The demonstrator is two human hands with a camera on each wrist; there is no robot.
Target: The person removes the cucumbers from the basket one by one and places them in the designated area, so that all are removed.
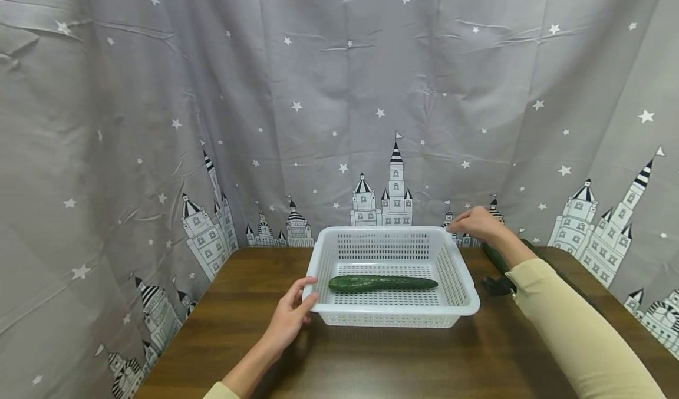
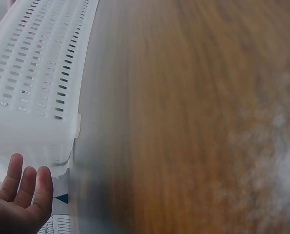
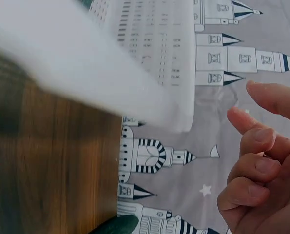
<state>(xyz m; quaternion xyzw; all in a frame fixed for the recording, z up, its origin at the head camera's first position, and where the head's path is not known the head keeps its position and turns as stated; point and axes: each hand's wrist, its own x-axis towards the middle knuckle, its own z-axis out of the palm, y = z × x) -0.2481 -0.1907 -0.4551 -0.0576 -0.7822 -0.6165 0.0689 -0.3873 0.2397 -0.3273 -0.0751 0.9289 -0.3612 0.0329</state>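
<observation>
A white plastic basket (image 1: 391, 318) with slotted walls stands on the wooden table. One long cucumber (image 1: 382, 283) lies across its floor. At the basket's left rim, my left hand (image 1: 286, 319) holds the edge near the front corner, thumb over the rim. Three of its fingers (image 2: 43, 187) show beside the basket wall in the left wrist view. My right hand (image 1: 477, 223) is by the back right corner. In the right wrist view its thumb and index finger are apart with nothing between them, the other fingers loosely bent, and a gap separates them from the basket.
Right of the basket, partly behind my right arm, lie a dark green cucumber-like vegetable (image 1: 495, 259) and a blackish item (image 1: 497, 286) of unclear kind. A grey curtain (image 1: 318, 139) printed with castles and stars hangs behind and beside the wooden table (image 1: 223, 328).
</observation>
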